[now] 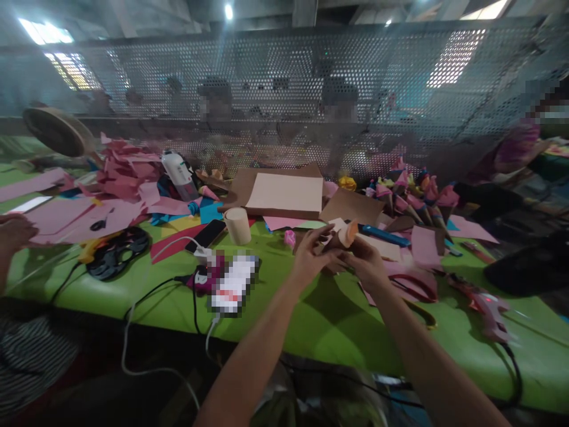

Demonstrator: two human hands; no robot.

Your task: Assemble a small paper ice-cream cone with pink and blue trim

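Note:
Above the green table, my left hand (311, 255) and my right hand (364, 258) are closed around a small rolled paper cone (348, 235). The cone is brown, with a curled peach-orange paper edge at its top; the fingers cover its lower part. Just left of my left hand lies a small pink curled paper piece (289, 238). Behind my right hand rests a blue cutter knife (384, 235). A red-handled pair of scissors (413, 286) lies on pink paper beside my right forearm.
To the right sits a pink glue gun (489, 311) with its cable. Left are a phone with a lit screen (235, 284), a dark phone (207, 234), a power strip, cables and a tape roll (237, 225). Paper cones (413, 193) stand behind. Another person's hand (15, 237) is far left.

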